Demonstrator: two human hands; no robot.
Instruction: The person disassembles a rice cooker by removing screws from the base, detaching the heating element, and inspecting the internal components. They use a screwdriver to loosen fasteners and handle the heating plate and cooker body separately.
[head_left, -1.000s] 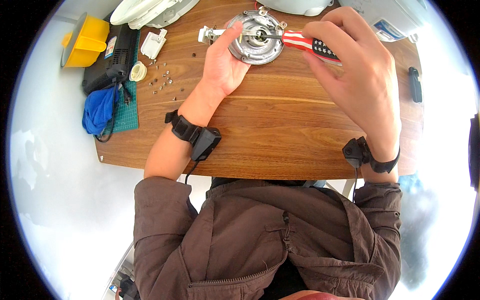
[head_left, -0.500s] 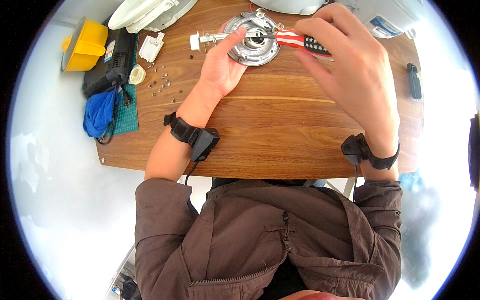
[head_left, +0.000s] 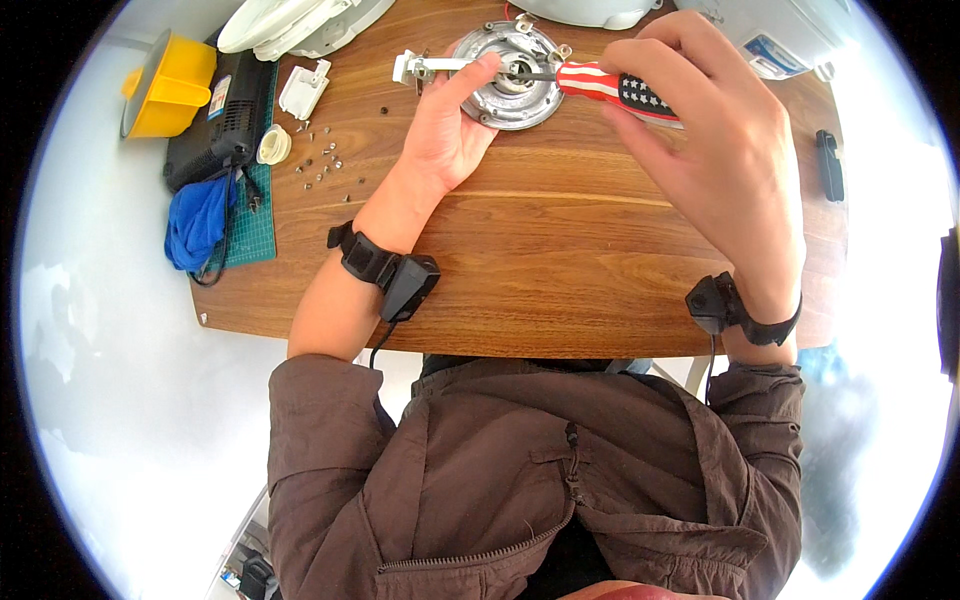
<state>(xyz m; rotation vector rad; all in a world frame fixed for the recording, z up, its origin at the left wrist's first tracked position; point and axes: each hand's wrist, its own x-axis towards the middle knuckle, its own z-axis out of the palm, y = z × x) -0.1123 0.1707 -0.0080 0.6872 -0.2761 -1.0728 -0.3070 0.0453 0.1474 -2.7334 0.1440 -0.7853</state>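
My left hand [head_left: 448, 135] grips a round metal heating plate [head_left: 535, 105] at its left side, fingers hidden beneath. Its thumb presses a white and metal lever bracket [head_left: 430, 64] that reaches from the plate's middle out to the left. My right hand [head_left: 725, 150] is closed around a screwdriver [head_left: 598, 82] whose handle has red and white stripes and white stars on black. The shaft points left into the plate's centre; whether the tip touches the bracket or sits in a slot I cannot tell.
Several small screws [head_left: 330, 160] lie loose left of my left hand, by a cream plastic ring [head_left: 274, 146] and a white plastic piece [head_left: 304, 90]. A black device [head_left: 225, 125], a yellow container [head_left: 175, 85] and a blue cloth [head_left: 198, 222] stand farther left. White housings [head_left: 585, 8] line the far edge.
The lever bracket has turned, its white side now showing and its outer end tipped upward. My right hand and the screwdriver have shifted slightly right and nearer.
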